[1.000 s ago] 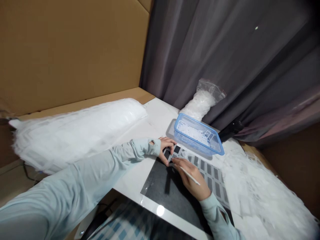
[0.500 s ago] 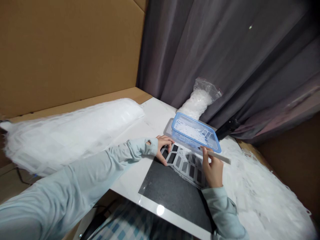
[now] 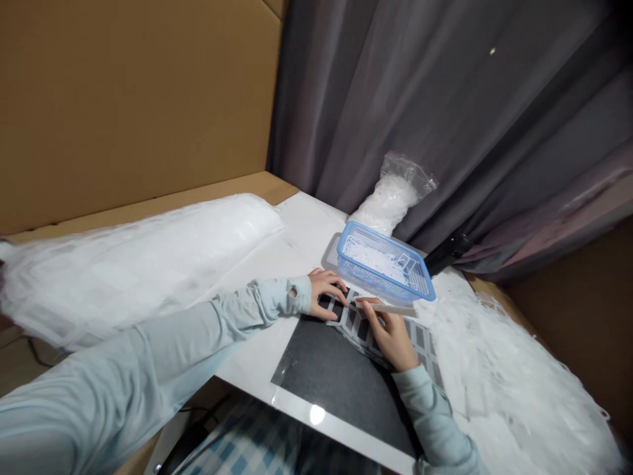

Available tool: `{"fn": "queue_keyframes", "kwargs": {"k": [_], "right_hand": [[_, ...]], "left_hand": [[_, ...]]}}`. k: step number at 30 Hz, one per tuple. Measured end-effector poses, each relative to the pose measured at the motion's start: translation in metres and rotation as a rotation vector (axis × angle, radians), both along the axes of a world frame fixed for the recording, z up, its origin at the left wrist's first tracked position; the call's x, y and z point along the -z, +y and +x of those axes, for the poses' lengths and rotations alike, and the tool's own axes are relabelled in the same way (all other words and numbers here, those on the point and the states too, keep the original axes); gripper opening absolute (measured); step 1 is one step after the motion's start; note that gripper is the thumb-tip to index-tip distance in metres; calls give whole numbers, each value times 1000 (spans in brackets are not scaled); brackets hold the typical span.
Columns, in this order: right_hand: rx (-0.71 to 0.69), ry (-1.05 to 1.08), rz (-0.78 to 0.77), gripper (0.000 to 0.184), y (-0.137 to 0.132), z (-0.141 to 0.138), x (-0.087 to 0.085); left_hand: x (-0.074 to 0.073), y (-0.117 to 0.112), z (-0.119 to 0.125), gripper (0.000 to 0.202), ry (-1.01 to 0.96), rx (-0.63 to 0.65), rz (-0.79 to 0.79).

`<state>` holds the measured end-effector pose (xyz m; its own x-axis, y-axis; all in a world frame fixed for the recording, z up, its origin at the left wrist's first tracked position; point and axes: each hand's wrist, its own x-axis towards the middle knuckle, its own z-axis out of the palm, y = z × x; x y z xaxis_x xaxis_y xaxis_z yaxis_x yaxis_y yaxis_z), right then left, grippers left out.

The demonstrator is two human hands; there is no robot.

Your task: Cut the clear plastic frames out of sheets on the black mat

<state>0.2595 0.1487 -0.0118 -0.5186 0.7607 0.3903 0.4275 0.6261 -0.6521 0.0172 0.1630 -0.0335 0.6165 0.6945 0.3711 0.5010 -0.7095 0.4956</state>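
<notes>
My left hand (image 3: 325, 294) rests on the left end of a thin whitish sheet (image 3: 424, 335) with rows of cut-out windows. Its fingers are spread, with thumb and fingertips on the frame. In my right hand (image 3: 394, 338) a pale flat stick (image 3: 395, 309) is pinched, its left tip close to the sheet beside my left fingers. What the tip touches is too small to tell. Under the sheet lies a dark grey mat (image 3: 341, 382). Just beyond stands a blue mesh basket (image 3: 429, 284) holding small white pieces.
A large stack of white sheets (image 3: 148, 257) lies on the left. Loose white cut sheets (image 3: 529, 382) are heaped on the right. Behind the basket is a clear bag (image 3: 386, 201) of white pieces. A cardboard wall (image 3: 138, 99) and grey curtain (image 3: 395, 86) close off the back.
My right hand has moved left across the sheet with the stick, its tip now beside my left fingers. My left hand has stayed at the sheet's left end, its fingers slightly more stretched.
</notes>
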Motion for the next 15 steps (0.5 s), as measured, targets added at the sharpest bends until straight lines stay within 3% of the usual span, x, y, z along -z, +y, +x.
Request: {"fn": "queue_keyframes", "kwargs": {"k": [15], "right_hand": [[21, -37, 13, 36, -2, -1, -2]], "left_hand": [[-1, -1, 0, 35, 15, -28, -20]]}}
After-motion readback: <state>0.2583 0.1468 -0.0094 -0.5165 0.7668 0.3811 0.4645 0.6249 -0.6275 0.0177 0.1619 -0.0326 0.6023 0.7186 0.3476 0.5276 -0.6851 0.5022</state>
